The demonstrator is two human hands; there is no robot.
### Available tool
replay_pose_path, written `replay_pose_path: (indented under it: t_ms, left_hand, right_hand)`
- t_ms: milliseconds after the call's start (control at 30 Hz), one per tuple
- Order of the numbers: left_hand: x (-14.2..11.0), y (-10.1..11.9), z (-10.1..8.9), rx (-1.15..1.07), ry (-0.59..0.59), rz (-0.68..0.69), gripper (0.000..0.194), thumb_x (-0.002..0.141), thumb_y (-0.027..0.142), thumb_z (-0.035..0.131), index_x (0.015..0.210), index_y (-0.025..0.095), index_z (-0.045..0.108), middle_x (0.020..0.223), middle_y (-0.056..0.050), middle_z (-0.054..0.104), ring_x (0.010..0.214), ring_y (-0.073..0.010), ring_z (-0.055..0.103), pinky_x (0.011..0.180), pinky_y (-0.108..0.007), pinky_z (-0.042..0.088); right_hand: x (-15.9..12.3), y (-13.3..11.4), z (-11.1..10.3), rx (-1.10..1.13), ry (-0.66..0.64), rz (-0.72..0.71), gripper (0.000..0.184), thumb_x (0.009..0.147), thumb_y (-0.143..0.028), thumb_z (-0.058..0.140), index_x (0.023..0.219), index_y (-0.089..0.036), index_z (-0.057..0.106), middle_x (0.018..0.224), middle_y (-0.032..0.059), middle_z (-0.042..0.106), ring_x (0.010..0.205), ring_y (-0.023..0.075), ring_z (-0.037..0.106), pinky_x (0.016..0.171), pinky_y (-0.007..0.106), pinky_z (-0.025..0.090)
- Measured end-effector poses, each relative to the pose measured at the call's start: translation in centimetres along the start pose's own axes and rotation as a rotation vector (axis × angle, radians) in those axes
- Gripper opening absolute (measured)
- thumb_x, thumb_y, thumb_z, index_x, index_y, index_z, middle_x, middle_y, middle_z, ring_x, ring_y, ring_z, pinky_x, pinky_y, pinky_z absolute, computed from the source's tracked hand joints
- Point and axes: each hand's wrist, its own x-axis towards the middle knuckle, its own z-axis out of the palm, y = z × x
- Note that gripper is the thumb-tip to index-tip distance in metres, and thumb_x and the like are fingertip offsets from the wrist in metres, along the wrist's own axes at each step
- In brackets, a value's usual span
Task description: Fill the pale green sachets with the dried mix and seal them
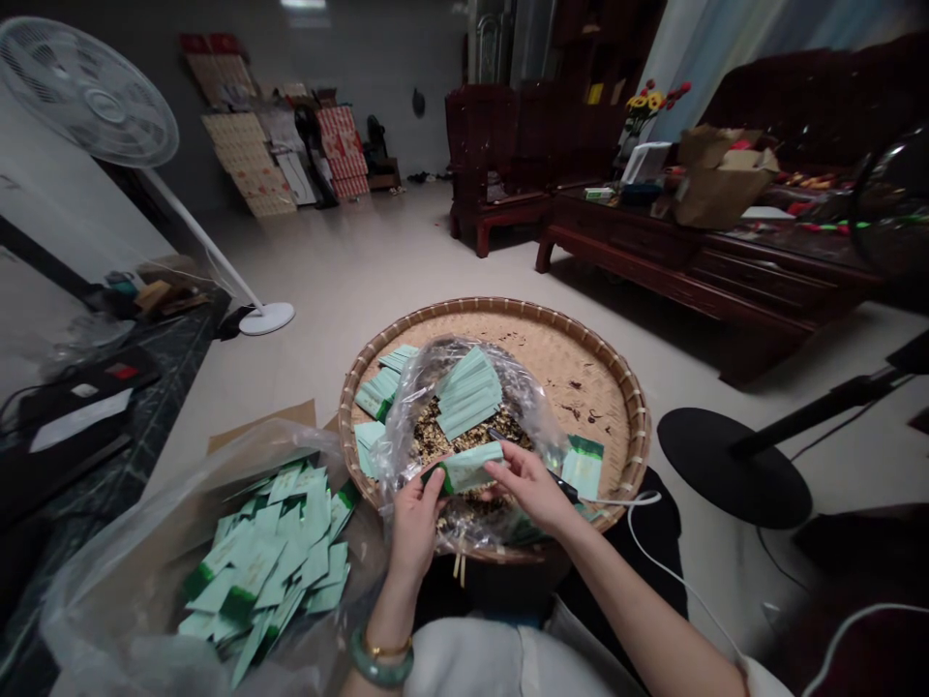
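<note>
My left hand (419, 505) pinches the dark green end of a pale green sachet (470, 467). The fingers of my right hand (528, 482) grip the sachet's other end, so it lies stretched between both hands. Below it, a clear plastic bag (533, 387) sits open, with loose dried bits (428, 436) of pale and dark colour inside. A fanned stack of pale green sachets (470, 392) rests on those bits. A dark tool with a white cord (564, 487) lies beside my right hand, partly hidden by it. All this is on a round woven bamboo tray (602, 387).
At the left, a large plastic-lined box (123, 571) holds many green sachets (283, 547). More sachets (583, 468) lie at the tray's right side. A white standing fan (267, 318) is at the left; a black round stand base (733, 465) is at the right, near a dark wooden table (682, 257).
</note>
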Motion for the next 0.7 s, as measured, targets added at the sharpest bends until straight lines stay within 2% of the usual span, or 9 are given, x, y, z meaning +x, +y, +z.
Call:
replay_pose_path:
  t_ms: [133,200,233,300,367,400,500,600,700]
  left_hand:
    - [0.0,0.0,-0.1,0.045,-0.086,-0.022,0.043,0.067,0.045,0.071,0.098,0.014,0.071,0.1,-0.012,0.073,0.096,-0.0264,0.066,0.08,-0.035,0.053]
    - [0.0,0.0,-0.1,0.149,-0.08,0.043,0.042,0.074,0.044,0.066,0.105,0.015,0.069,0.106,-0.013,0.071,0.103,-0.0265,0.063,0.087,-0.037,0.051]
    - [-0.1,0.0,-0.2,0.238,-0.05,0.136,0.043,0.077,0.042,0.064,0.111,0.016,0.066,0.112,-0.013,0.068,0.108,-0.0262,0.061,0.091,-0.038,0.048]
    - [-0.4,0.1,-0.2,0.499,0.022,0.433,0.046,0.079,0.036,0.064,0.122,0.019,0.059,0.126,-0.012,0.061,0.119,-0.0265,0.052,0.101,-0.042,0.04]
    - [-0.7,0.4,-0.1,0.854,-0.017,0.735,0.054,0.074,0.031,0.07,0.125,0.022,0.056,0.134,-0.012,0.054,0.126,-0.0306,0.043,0.106,-0.049,0.032]
    - [-0.8,0.4,0.0,1.019,-0.075,0.817,0.053,0.075,0.027,0.069,0.126,0.024,0.055,0.135,-0.011,0.054,0.126,-0.0321,0.042,0.105,-0.053,0.03]
    - [-0.9,0.3,0.3,1.283,-0.212,0.909,0.059,0.079,0.013,0.06,0.135,0.022,0.045,0.136,-0.012,0.052,0.114,-0.031,0.046,0.097,-0.052,0.038]
    - [-0.5,-0.2,0.4,1.262,-0.258,0.947,0.062,0.077,0.003,0.055,0.136,0.018,0.041,0.131,-0.012,0.056,0.109,-0.0278,0.047,0.094,-0.047,0.042]
    - [-0.2,-0.5,0.3,1.205,-0.247,0.954,0.057,0.076,0.004,0.057,0.13,0.018,0.047,0.124,-0.01,0.059,0.109,-0.0275,0.048,0.094,-0.048,0.044]
  right_hand:
    - [-0.4,-0.4,-0.2,0.032,-0.143,0.087,0.04,0.075,-0.054,0.063,0.092,-0.018,0.069,0.085,0.0045,0.068,0.073,0.0161,0.062,0.059,0.026,0.055]
    - [-0.4,-0.3,-0.5,0.028,-0.185,0.123,0.043,0.077,-0.056,0.06,0.092,-0.017,0.07,0.083,0.0051,0.068,0.075,0.017,0.062,0.062,0.028,0.055]
    - [-0.3,-0.3,-0.6,0.024,-0.186,0.133,0.046,0.077,-0.058,0.057,0.092,-0.017,0.07,0.083,0.0054,0.068,0.077,0.0177,0.062,0.063,0.029,0.055]
    - [-0.2,-0.2,-0.9,-0.014,-0.144,0.129,0.051,0.078,-0.062,0.053,0.091,-0.016,0.07,0.082,0.0059,0.068,0.078,0.0188,0.062,0.066,0.031,0.055]
    - [0.0,-0.1,-1.1,-0.098,-0.096,0.09,0.052,0.08,-0.063,0.05,0.088,-0.016,0.07,0.081,0.0055,0.068,0.078,0.019,0.061,0.073,0.034,0.053]
    - [0.0,0.0,-1.2,-0.144,-0.086,0.061,0.051,0.081,-0.062,0.049,0.086,-0.016,0.07,0.081,0.005,0.067,0.079,0.0188,0.06,0.077,0.034,0.051]
    - [0.1,0.0,-1.3,-0.233,-0.109,-0.004,0.048,0.085,-0.059,0.047,0.081,-0.016,0.068,0.077,0.0026,0.066,0.078,0.0176,0.058,0.081,0.033,0.047]
    - [0.0,-0.1,-1.3,-0.259,-0.143,-0.002,0.05,0.083,-0.061,0.048,0.073,-0.015,0.066,0.068,0.0009,0.062,0.068,0.0155,0.055,0.071,0.03,0.047]
    - [-0.3,-0.5,-1.3,-0.239,-0.146,0.013,0.051,0.081,-0.061,0.05,0.07,-0.013,0.064,0.068,0.0011,0.061,0.066,0.0147,0.054,0.069,0.029,0.047]
